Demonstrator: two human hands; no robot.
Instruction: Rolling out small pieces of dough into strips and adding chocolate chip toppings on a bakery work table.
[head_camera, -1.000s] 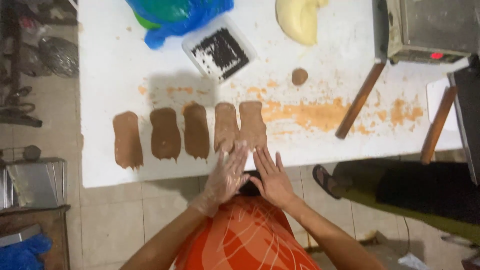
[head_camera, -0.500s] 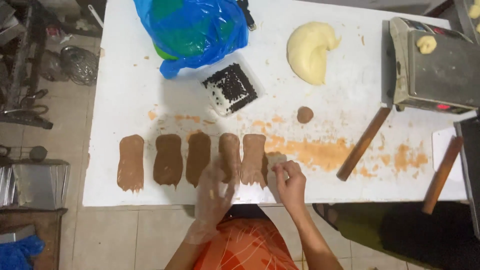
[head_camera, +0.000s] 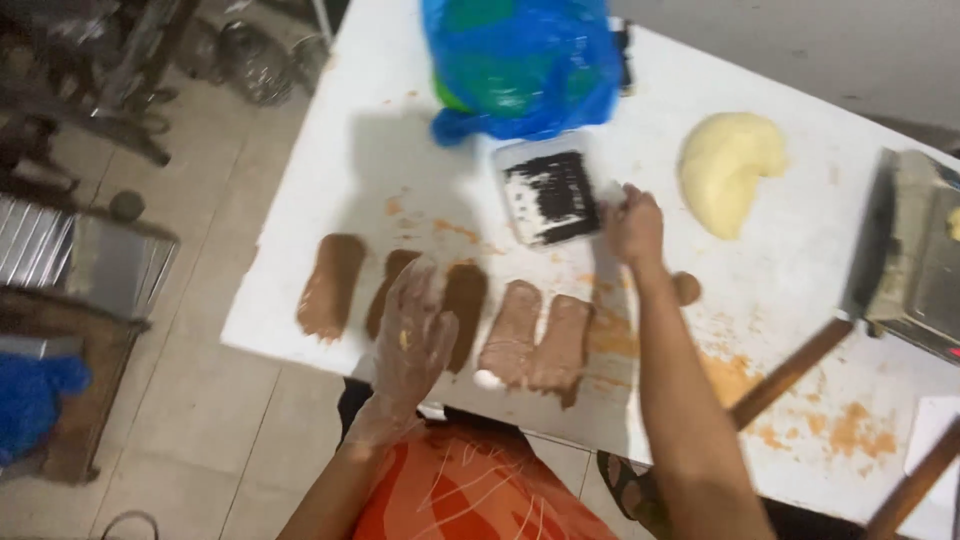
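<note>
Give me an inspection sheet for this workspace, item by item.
Surface: white table, smeared with orange-brown patches.
Job's things: five brown dough strips in a row along the near edge; tray of dark sprinkles.
Clutter: blue bag, pale dough lump, small brown ball, two wooden sticks, metal machine at the right.
Fingers: left hand, gloved, open above the strips; right hand at the tray's right edge, its grip hidden.
Cables: nothing seen.
Surroundings: tiled floor, metal trays at left, a sandalled foot under the table.
</note>
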